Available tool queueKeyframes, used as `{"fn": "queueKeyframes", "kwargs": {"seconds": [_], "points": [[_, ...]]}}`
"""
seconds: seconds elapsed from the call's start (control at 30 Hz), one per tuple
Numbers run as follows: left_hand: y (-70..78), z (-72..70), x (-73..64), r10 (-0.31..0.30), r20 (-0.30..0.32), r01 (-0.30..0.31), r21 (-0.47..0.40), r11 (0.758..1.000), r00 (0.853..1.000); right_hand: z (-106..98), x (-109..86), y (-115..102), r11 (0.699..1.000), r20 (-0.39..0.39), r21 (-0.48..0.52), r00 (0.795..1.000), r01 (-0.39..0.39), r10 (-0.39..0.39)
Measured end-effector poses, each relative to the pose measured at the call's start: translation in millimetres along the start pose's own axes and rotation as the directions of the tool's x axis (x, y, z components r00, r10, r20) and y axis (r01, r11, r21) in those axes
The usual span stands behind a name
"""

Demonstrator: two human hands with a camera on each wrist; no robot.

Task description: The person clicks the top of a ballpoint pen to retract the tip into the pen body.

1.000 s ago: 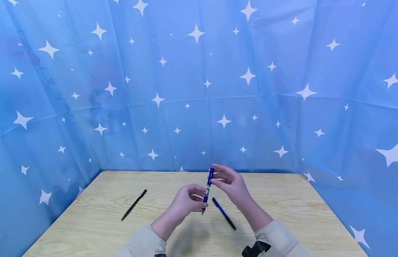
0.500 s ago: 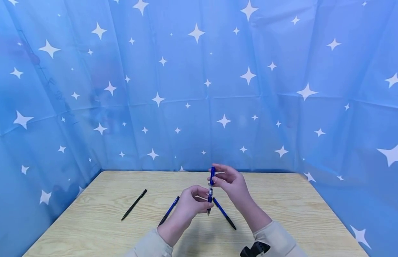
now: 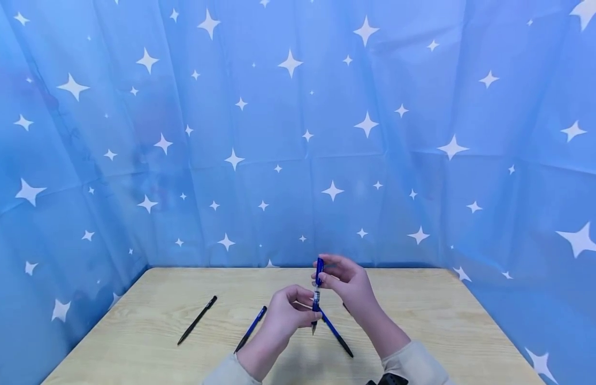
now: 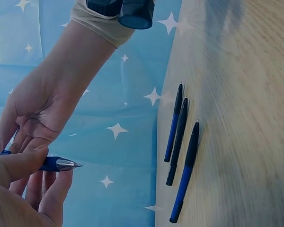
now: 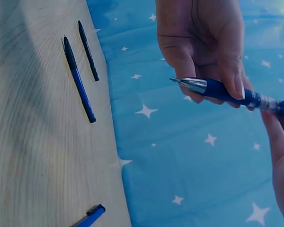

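Note:
A blue pen [image 5: 222, 89] with a silver tip and a clear middle section is held between both hands over the table. It stands nearly upright in the head view, tip down. My left hand [image 3: 287, 315] pinches the blue grip near the tip between thumb and fingers. Higher up, my right hand [image 3: 348, 280] pinches the blue upper end. Below them on the table lie a blue-and-black pen [image 3: 337, 332], another blue-and-black pen [image 3: 251, 327] partly behind the left wrist, and a black pen [image 3: 197, 320] farther left.
The wood-grain table [image 3: 423, 331] ends at a blue curtain [image 3: 259, 123] with white stars, which surrounds it at the back and sides. A small dark end [image 3: 345, 306] of something pokes out beside the right wrist, the remainder hidden.
My left hand has shifted slightly right, uncovering the blue-and-black pen near its wrist. The held pen stands more upright. The head view has tilted a little upward.

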State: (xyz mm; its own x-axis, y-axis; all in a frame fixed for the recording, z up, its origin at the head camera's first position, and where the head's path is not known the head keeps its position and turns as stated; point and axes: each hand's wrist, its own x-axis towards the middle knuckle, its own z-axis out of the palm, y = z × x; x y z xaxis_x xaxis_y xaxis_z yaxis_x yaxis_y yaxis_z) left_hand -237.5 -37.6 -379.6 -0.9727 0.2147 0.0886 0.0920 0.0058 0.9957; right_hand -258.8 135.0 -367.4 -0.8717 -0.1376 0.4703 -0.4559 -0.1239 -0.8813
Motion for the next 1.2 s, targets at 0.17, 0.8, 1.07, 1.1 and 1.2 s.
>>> {"fn": "queueKeyframes", "kwargs": {"seconds": [0.17,0.8,1.07,1.1,1.2], "points": [[1.4,-0.8,-0.1,-0.001,0.012,0.001,0.003,1.000,1.000,0.4,0.2,-1.6,1.000,0.011,-0.015,1.000,0.014,-0.014],[-10.1,-45.5,9.7,-0.003,-0.002,0.003,0.140,0.990,1.000,-38.3,-2.4,-5.1,0.960,0.118,-0.280,0.993,0.028,0.005],[-11.6,-85.5,20.5,0.018,-0.071,0.000,0.241,0.971,0.997,-60.2,-13.1,4.9,0.903,0.143,-0.428,0.985,-0.026,0.096],[-12.3,-90.2,21.4,0.022,-0.080,-0.001,0.253,0.967,0.997,-62.2,-14.2,5.6,0.898,0.146,-0.438,0.983,-0.035,0.109],[-13.9,-102.9,22.0,0.034,-0.099,-0.004,0.291,0.957,0.995,-67.8,-18.7,6.4,0.890,0.159,-0.452,0.977,-0.057,0.143]]}}
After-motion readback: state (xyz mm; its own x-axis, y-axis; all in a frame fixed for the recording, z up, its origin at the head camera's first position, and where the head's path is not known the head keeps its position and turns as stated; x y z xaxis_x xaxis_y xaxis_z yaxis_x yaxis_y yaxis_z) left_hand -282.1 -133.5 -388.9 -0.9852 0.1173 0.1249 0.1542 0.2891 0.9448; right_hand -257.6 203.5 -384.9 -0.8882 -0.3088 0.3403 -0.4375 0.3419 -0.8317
